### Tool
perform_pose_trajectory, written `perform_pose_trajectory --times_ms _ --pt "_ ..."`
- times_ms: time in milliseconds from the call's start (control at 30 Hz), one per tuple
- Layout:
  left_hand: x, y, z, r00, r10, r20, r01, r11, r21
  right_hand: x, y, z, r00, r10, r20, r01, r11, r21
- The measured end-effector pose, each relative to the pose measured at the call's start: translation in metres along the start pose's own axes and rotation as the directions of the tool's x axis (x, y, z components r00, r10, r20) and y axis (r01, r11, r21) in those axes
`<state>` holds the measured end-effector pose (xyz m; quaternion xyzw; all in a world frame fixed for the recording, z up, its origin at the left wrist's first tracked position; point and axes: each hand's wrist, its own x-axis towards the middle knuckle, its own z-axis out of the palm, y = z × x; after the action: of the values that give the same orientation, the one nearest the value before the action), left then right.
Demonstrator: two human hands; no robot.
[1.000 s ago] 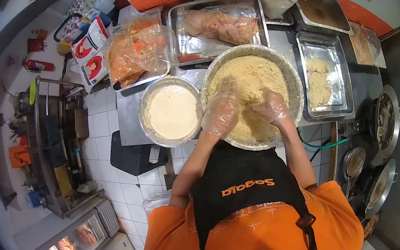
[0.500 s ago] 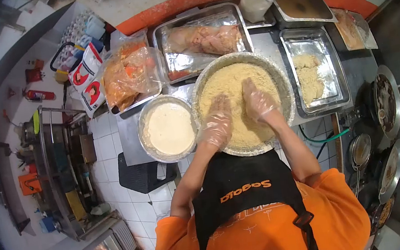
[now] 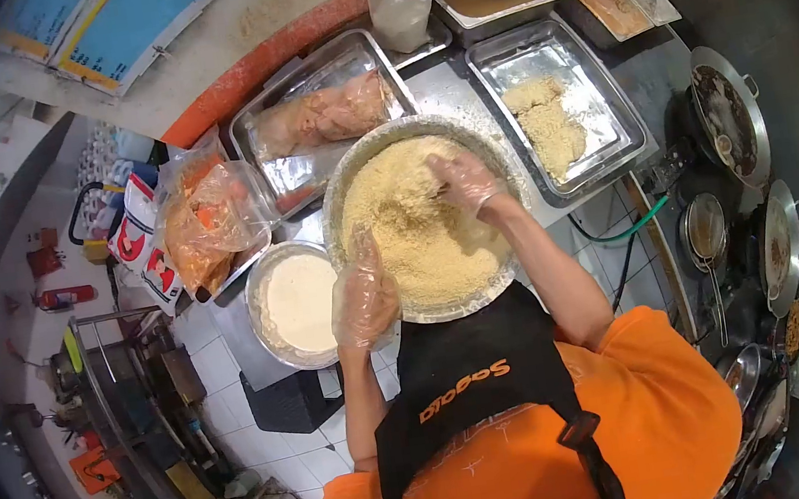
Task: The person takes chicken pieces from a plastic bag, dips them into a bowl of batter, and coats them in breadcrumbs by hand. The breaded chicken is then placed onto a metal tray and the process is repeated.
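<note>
Large metal bowl of breadcrumbs (image 3: 415, 237) set on the table (image 3: 444, 92), gloved right hand (image 3: 464, 180) pressed into the crumbs, fingers together, gloved left hand (image 3: 363, 298) laid on the near rim, fingers loosely together, batter bowl (image 3: 294, 304) just beside.

Golden-yellow crumbs (image 3: 412, 233) filling silver bowl (image 3: 346, 171); cream batter (image 3: 300, 301) sitting beside it; clear gloves covering left hand (image 3: 363, 300) and right hand (image 3: 464, 180); orange shirt (image 3: 662, 407), black apron (image 3: 482, 380) showing.

On the black apron (image 3: 475, 361), low in the frame's middle, orange lettering is seen mirrored, reading roughly "Sogogo"; nothing else is legible.
</note>
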<state>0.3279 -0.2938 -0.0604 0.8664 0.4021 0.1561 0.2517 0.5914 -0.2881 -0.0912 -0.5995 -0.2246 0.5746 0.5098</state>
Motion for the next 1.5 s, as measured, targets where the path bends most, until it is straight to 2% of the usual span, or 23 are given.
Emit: perform_pose_trajectory --times_ms 33,67,133,267,300,367,467,533,567,600,633,667,700,767,800,833,900,967,1067,1133,1167,1267,1500 --pt "-0.001 -0.002 0.002 0.967 0.190 -0.172 -0.166 0.975 0.146 -0.004 -0.010 -0.010 0.997 0.070 -0.044 -0.066 0.994 0.085" --pt "-0.003 0.001 -0.002 0.966 0.192 -0.174 -0.167 0.975 0.147 -0.004 -0.018 -0.021 0.997 0.067 -0.044 -0.063 0.994 0.084" --pt "-0.012 0.011 -0.017 0.987 -0.160 0.025 0.160 0.987 0.013 -0.007 -0.030 -0.053 0.997 0.071 -0.023 -0.064 0.974 0.217" --pt "-0.028 0.026 -0.048 0.963 -0.259 0.078 0.264 0.963 -0.061 -0.024 -0.041 -0.139 0.959 -0.030 -0.281 0.163 0.872 0.462" --pt "-0.035 0.030 -0.059 0.966 -0.259 -0.016 0.257 0.964 -0.067 -0.029 -0.039 -0.160 0.953 -0.010 -0.302 0.153 0.879 0.453" --pt "-0.045 0.020 -0.068 0.969 -0.181 -0.167 0.187 0.982 0.023 -0.028 -0.024 -0.202 0.947 0.010 -0.320 0.139 0.886 0.441" --pt "-0.051 0.012 -0.078 0.955 -0.245 -0.167 0.245 0.969 -0.022 -0.005 0.029 -0.262 0.971 0.076 -0.229 0.069 0.823 0.563" --pt "-0.050 0.003 -0.086 0.951 -0.271 -0.151 0.275 0.962 0.006 0.002 0.050 -0.280 0.926 0.155 -0.344 -0.033 0.942 0.334" --pt "-0.051 -0.007 -0.087 0.956 -0.237 -0.172 0.249 0.967 0.055 -0.012 0.019 -0.246 0.800 0.135 -0.585 -0.096 0.991 0.097" --pt "-0.054 -0.013 -0.090 0.960 -0.206 -0.190 0.229 0.968 0.106 -0.010 0.025 -0.257 0.806 0.140 -0.575 -0.101 0.990 0.099" --pt "-0.048 -0.009 -0.100 0.931 -0.336 -0.142 0.348 0.935 0.072 -0.007 0.033 -0.281 0.806 -0.102 -0.584 -0.217 0.866 -0.450" --pt "-0.043 -0.013 -0.105 0.921 -0.357 -0.158 0.373 0.924 0.086 0.002 0.039 -0.299 0.839 -0.318 -0.443 -0.276 0.452 -0.848" --pt "-0.040 -0.021 -0.112 0.927 -0.346 -0.147 0.353 0.935 0.023 0.006 0.034 -0.302 0.852 -0.356 -0.384 -0.328 0.210 -0.921" --pt "-0.035 -0.042 -0.135 0.934 -0.288 -0.210 0.294 0.956 -0.005 0.014 0.042 -0.305 0.765 -0.439 -0.471 -0.449 0.161 -0.879" --pt "-0.026 -0.058 -0.146 0.937 -0.231 -0.263 0.249 0.968 0.034 0.010 0.022 -0.290 0.776 -0.331 -0.536 -0.448 0.307 -0.839" --pt "-0.023 -0.091 -0.155 0.930 -0.203 -0.307 0.256 0.956 0.145 0.022 0.042 -0.314 0.792 -0.435 -0.428 -0.389 0.180 -0.904" --pt "0.003 -0.136 -0.167 0.863 -0.043 -0.504 0.087 0.994 0.064 0.015 0.047 -0.314 0.770 -0.555 -0.315 -0.273 0.159 -0.949" --pt "0.034 -0.160 -0.197 0.883 -0.071 -0.464 0.228 0.929 0.292 -0.008 0.030 -0.293 0.771 -0.595 -0.227 -0.187 0.129 -0.974" --pt "0.081 -0.203 -0.203 0.838 -0.055 -0.543 0.252 0.922 0.295 -0.026 0.021 -0.277 0.753 -0.629 -0.193 -0.127 0.148 -0.981" --pt "0.106 -0.236 -0.198 0.891 -0.414 -0.186 0.399 0.910 -0.115 -0.049 0.001 -0.247 0.790 -0.558 -0.256 -0.123 0.264 -0.957" --pt "0.117 -0.253 -0.188 0.878 -0.476 -0.046 0.465 0.872 -0.152 -0.056 -0.002 -0.237 0.782 -0.572 -0.248 -0.112 0.262 -0.959" --pt "0.131 -0.298 -0.148 0.905 -0.407 -0.124 0.423 0.829 0.365 -0.077 0.000 -0.231 0.751 -0.582 -0.311 -0.147 0.312 -0.939" --pt "0.133 -0.330 -0.138 0.901 -0.388 -0.193 0.413 0.633 0.655 -0.116 0.022 -0.231 0.756 -0.543 -0.366 -0.122 0.432 -0.893"
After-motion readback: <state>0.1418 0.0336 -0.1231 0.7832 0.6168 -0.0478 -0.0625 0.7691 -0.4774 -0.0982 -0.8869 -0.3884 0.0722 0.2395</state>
